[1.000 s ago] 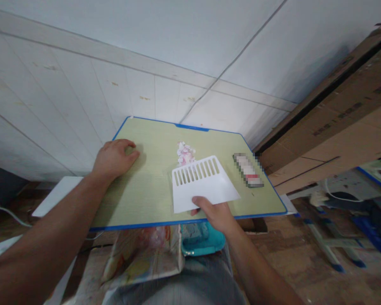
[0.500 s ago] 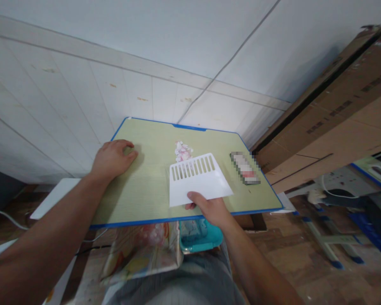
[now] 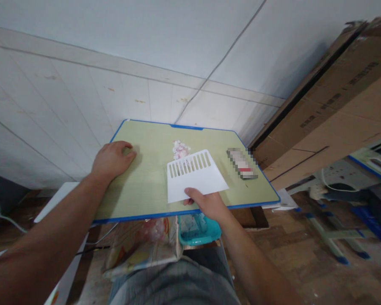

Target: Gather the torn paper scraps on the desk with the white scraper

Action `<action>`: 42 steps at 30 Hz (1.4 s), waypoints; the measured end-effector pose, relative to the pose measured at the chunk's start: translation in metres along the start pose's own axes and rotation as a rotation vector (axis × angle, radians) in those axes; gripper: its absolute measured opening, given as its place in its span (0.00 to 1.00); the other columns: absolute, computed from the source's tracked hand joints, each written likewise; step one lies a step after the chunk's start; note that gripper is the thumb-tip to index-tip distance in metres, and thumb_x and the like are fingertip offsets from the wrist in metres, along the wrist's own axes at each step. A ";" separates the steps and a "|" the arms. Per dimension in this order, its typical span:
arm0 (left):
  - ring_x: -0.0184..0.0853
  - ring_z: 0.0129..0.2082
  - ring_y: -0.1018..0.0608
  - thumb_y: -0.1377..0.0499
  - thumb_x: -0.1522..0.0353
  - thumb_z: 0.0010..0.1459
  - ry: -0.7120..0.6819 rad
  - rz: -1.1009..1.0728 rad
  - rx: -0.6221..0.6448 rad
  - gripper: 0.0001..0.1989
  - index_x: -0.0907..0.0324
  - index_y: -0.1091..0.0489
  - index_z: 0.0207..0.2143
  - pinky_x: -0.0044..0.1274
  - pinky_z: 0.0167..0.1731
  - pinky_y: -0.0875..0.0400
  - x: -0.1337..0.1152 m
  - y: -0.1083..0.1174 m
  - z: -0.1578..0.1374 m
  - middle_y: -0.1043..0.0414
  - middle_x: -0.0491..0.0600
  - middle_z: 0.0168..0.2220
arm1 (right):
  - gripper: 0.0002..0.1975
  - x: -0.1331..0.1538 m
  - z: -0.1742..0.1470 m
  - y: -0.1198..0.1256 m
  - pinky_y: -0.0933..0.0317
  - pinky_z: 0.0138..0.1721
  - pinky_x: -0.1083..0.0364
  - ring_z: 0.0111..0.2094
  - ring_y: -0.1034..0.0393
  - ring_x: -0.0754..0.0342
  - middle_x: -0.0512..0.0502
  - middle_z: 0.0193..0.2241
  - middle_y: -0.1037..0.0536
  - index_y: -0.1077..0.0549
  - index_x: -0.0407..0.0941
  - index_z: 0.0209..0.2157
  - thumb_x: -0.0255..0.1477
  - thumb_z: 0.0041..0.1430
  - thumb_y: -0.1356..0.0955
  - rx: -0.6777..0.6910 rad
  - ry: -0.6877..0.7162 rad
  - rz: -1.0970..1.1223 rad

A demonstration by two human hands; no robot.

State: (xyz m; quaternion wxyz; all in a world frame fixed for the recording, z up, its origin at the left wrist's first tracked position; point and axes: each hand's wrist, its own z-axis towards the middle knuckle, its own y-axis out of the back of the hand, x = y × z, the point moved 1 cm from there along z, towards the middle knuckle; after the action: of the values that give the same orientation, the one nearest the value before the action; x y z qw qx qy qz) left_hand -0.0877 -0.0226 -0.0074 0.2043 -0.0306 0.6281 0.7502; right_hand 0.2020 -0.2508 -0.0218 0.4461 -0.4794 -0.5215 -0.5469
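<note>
plainly white scoop, long parallel slots lining far edge

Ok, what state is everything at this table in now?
Loose pink-white flaky scraps: heaped, partly covered.
Flat white slotted sheet: held in right hand, slots over scraps.
Left hand: fingers curled, resting on pale-green blue-edged tabletop.
Turquoise plastic bin: open-topped.
Patterned beige container: open-topped.
Pixelated rectangular item: lying flat.
</note>
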 end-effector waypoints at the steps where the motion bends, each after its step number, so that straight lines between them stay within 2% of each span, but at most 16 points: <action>1: 0.56 0.74 0.20 0.43 0.57 0.74 0.003 0.002 -0.002 0.31 0.66 0.17 0.67 0.45 0.79 0.30 0.000 0.000 0.000 0.18 0.64 0.73 | 0.13 0.000 0.000 0.000 0.17 0.40 0.48 0.30 0.16 0.46 0.48 0.25 0.16 0.22 0.50 0.32 0.44 0.63 0.25 -0.001 0.000 0.006; 8: 0.57 0.72 0.18 0.40 0.56 0.72 0.038 0.006 -0.027 0.29 0.61 0.15 0.65 0.42 0.77 0.27 0.001 -0.002 0.004 0.16 0.62 0.70 | 0.09 -0.006 0.008 0.004 0.19 0.34 0.50 0.27 0.18 0.47 0.47 0.27 0.14 0.21 0.48 0.37 0.39 0.60 0.25 -0.017 0.006 0.052; 11: 0.57 0.70 0.17 0.38 0.56 0.70 0.053 0.024 -0.046 0.28 0.59 0.14 0.64 0.41 0.74 0.24 -0.006 -0.002 0.002 0.15 0.61 0.69 | 0.07 -0.007 0.013 0.007 0.20 0.34 0.51 0.26 0.19 0.47 0.48 0.25 0.15 0.20 0.48 0.38 0.35 0.60 0.25 -0.017 0.024 0.046; 15: 0.59 0.69 0.17 0.45 0.57 0.71 0.038 0.125 -0.052 0.30 0.61 0.14 0.63 0.42 0.71 0.22 -0.023 0.005 -0.012 0.14 0.65 0.67 | 0.05 0.000 0.016 0.005 0.24 0.31 0.54 0.23 0.23 0.50 0.51 0.21 0.18 0.21 0.48 0.35 0.32 0.57 0.24 -0.004 0.030 0.069; 18: 0.58 0.69 0.16 0.46 0.57 0.71 0.010 0.158 -0.048 0.31 0.62 0.14 0.64 0.41 0.69 0.22 -0.032 0.012 -0.021 0.14 0.66 0.67 | 0.06 0.008 0.016 0.002 0.27 0.28 0.55 0.22 0.24 0.50 0.53 0.20 0.18 0.22 0.48 0.35 0.31 0.55 0.24 -0.005 0.039 0.095; 23: 0.58 0.70 0.17 0.46 0.58 0.72 0.011 0.162 -0.031 0.31 0.62 0.14 0.64 0.41 0.69 0.22 -0.032 0.016 -0.022 0.16 0.67 0.69 | 0.11 0.012 0.013 0.001 0.25 0.28 0.54 0.23 0.20 0.49 0.52 0.25 0.14 0.21 0.49 0.38 0.33 0.52 0.23 0.018 0.050 0.092; 28: 0.59 0.71 0.18 0.47 0.58 0.72 0.014 0.153 -0.026 0.30 0.63 0.15 0.64 0.44 0.68 0.22 -0.030 0.014 -0.019 0.17 0.69 0.70 | 0.15 0.010 0.012 0.004 0.23 0.31 0.51 0.24 0.20 0.47 0.50 0.24 0.14 0.19 0.49 0.38 0.39 0.50 0.20 0.079 0.069 0.158; 32: 0.61 0.70 0.18 0.48 0.58 0.73 0.052 0.185 -0.003 0.31 0.63 0.15 0.64 0.46 0.66 0.22 -0.035 0.015 -0.013 0.18 0.71 0.69 | 0.14 0.003 0.018 0.002 0.25 0.30 0.50 0.23 0.23 0.47 0.47 0.20 0.17 0.20 0.48 0.29 0.42 0.48 0.21 -0.085 0.078 0.215; 36: 0.61 0.69 0.18 0.47 0.59 0.72 0.106 0.180 -0.002 0.29 0.62 0.14 0.62 0.47 0.67 0.23 -0.044 0.014 0.006 0.17 0.70 0.68 | 0.18 -0.007 0.032 0.008 0.29 0.27 0.50 0.21 0.26 0.48 0.46 0.21 0.18 0.23 0.50 0.29 0.49 0.53 0.24 -0.287 0.091 0.267; 42: 0.56 0.68 0.17 0.44 0.60 0.72 0.071 0.095 -0.030 0.26 0.58 0.14 0.62 0.42 0.67 0.23 -0.057 -0.007 0.056 0.16 0.65 0.68 | 0.15 -0.006 0.079 0.052 0.31 0.25 0.48 0.19 0.27 0.47 0.44 0.20 0.18 0.21 0.49 0.28 0.46 0.52 0.23 -0.430 0.091 0.191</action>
State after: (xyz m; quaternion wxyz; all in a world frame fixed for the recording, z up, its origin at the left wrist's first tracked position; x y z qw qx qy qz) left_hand -0.0210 0.0165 0.0155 0.1455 -0.0303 0.6242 0.7670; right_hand 0.2589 -0.1753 -0.0203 0.4068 -0.5853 -0.3247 -0.6217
